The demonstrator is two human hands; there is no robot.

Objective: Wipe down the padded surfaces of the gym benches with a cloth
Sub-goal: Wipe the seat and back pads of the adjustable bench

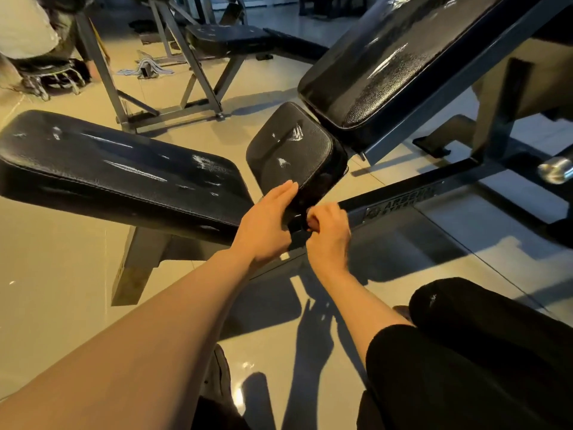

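- Black padded seat pad sits in the middle, tilted up, between the long flat bench pad on one side and the sloped back pad on the other.
- My left hand lies against the near edge of the seat pad with its fingers straight and together, pressing it.
- My right hand is curled just under that edge, next to the dark metal frame bar. Its fingers seem to pinch something small and dark there, but I cannot tell what it is.
- I cannot see a cloth anywhere. It may be hidden in my right hand, but that is only a guess.
- I think the pads are soft on top and stiff below, with a smooth, shiny skin that looks a bit slippery. White scuffs and worn spots show on all three, so I would rub gently there.
- The bench looks heavy and should not slide when I push. I would hold the seat pad by its edge to keep it steady.
- No boxes, buckets or bowls are in view, so nothing holds anything.
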